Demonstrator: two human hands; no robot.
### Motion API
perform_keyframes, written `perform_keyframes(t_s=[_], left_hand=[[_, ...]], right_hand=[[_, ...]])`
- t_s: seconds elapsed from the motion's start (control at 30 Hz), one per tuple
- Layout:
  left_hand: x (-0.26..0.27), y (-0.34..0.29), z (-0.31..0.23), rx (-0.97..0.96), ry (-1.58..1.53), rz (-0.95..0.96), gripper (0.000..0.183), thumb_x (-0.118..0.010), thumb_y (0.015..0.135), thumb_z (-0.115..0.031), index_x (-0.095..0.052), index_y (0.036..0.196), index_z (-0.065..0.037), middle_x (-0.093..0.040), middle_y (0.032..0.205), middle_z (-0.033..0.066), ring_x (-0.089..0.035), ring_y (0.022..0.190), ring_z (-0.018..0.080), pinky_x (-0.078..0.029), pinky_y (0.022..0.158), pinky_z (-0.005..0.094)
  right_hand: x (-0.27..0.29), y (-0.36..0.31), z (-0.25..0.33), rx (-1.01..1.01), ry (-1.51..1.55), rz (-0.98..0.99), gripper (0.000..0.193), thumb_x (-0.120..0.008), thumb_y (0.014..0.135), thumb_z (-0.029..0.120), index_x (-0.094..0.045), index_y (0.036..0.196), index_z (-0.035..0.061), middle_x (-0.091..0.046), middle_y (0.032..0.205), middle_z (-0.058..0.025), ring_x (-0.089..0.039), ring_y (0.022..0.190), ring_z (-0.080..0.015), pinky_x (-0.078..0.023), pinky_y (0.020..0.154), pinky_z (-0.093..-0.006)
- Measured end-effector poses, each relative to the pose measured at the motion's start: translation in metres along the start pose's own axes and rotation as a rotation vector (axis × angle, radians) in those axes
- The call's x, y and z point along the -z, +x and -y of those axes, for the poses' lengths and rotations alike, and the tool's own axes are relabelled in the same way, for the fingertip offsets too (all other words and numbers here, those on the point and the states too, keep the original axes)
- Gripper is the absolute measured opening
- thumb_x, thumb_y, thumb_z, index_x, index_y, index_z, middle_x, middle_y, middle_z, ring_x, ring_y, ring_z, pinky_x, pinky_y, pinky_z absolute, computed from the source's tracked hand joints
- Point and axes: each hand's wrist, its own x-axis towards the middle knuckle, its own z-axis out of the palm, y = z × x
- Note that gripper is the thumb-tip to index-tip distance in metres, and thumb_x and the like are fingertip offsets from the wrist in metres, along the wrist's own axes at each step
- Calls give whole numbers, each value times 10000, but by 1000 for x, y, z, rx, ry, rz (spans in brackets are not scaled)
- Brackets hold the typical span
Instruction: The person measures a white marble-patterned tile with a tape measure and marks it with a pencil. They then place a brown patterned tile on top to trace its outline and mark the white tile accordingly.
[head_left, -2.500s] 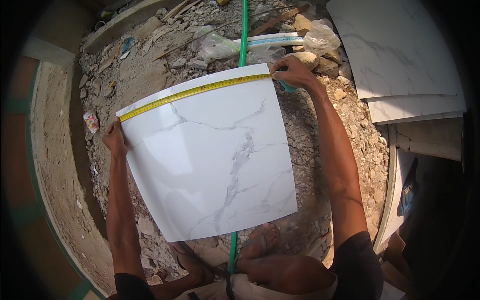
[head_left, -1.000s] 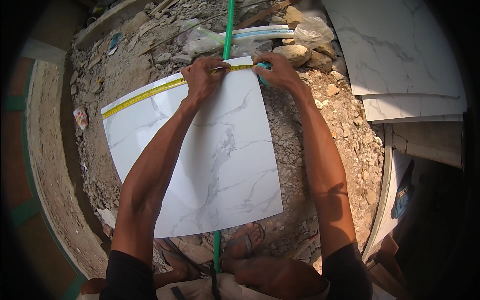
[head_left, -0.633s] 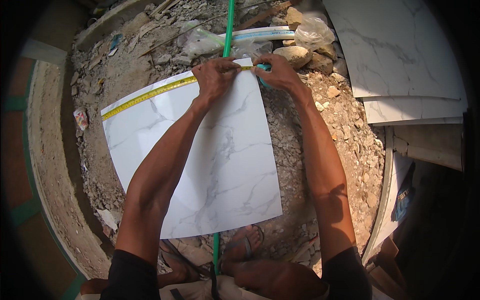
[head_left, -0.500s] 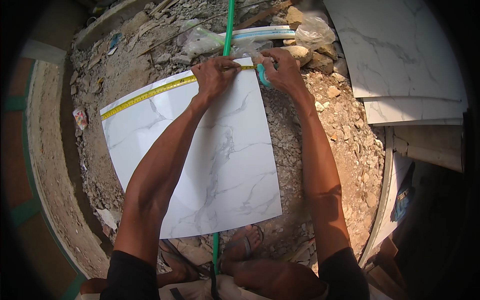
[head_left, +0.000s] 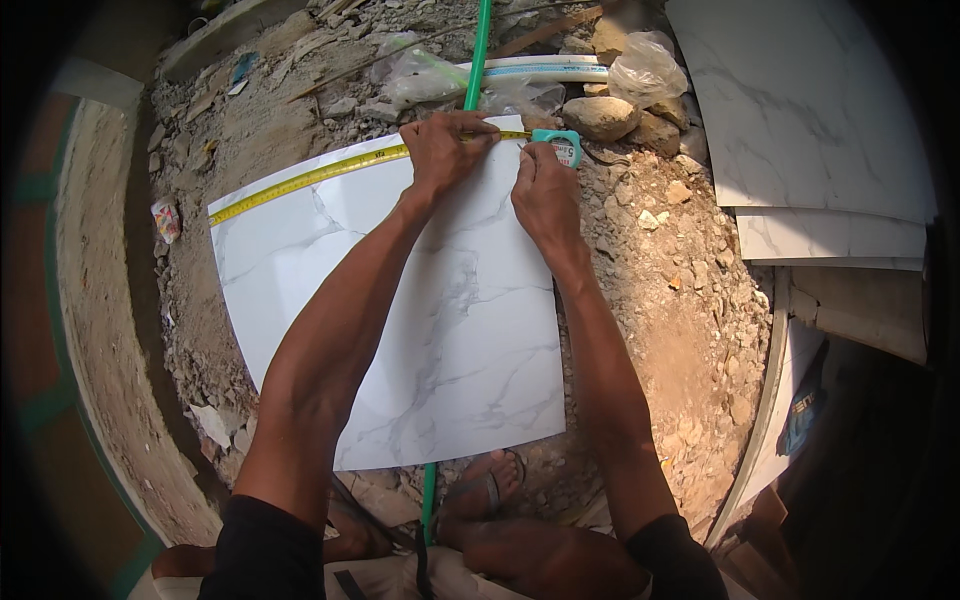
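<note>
tile [head_left: 400, 300]: white, grey-veined | left hand [head_left: 447, 150] presses yellow tape [head_left: 310, 180] | right hand [head_left: 542, 190] grips case [head_left: 562, 146]

Bright daylight, sharp focus in the middle. The white tile [head_left: 420, 310] shines without harsh glare, with soft shadows under the arms. Fisheye bending grows outward; the frame's rim is black, the right side dim.

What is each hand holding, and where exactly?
The left hand presses the yellow tape flat on the tile's far edge. The right hand touches the teal tape case at the tile's corner; its grip is unclear.
</note>
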Motion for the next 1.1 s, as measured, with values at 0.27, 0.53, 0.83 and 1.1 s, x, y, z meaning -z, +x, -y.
perform_keyframes(t_s=[0.27, 0.53, 0.83, 1.1], left_hand=[[0, -5, -5, 38, -9, -16, 72, -773, 765, -249, -814, 813, -215, -746, 1078, -58, -578, 1064, 169, -262, 977, 453], [-5, -7, -4, 35, -14, -54, 61, -771, 768, -248, -810, 804, -219, -741, 1047, -46, -576, 1073, 168, -258, 1008, 452], [2, -1, -3, 6, 32, -9, 168, -760, 800, -335, -822, 885, -203, -770, 1021, -3, -658, 936, 197, -260, 891, 419], [0, -2, -1, 9, 68, 7, 169, -752, 826, -340, -823, 904, -208, -761, 1090, 13, -666, 970, 200, -257, 908, 413]], right_hand=[[-12, 5, -3, 28, 29, -101, 242, -557, 1010, 175, -675, 1155, 21, -720, 891, -230, -716, 794, -363, -541, 682, -434], [-10, 2, -3, -60, 47, 19, 238, -503, 1021, 130, -572, 1221, 22, -696, 879, -242, -704, 779, -386, -523, 660, -473], [-13, 2, -10, 45, 151, -157, 145, -574, 979, 112, -670, 1044, 23, -683, 774, -205, -683, 701, -384, -502, 615, -457], [-15, 3, -5, 55, 127, -168, 158, -582, 950, 98, -635, 830, 11, -621, 687, -212, -638, 627, -395, -468, 566, -472]])
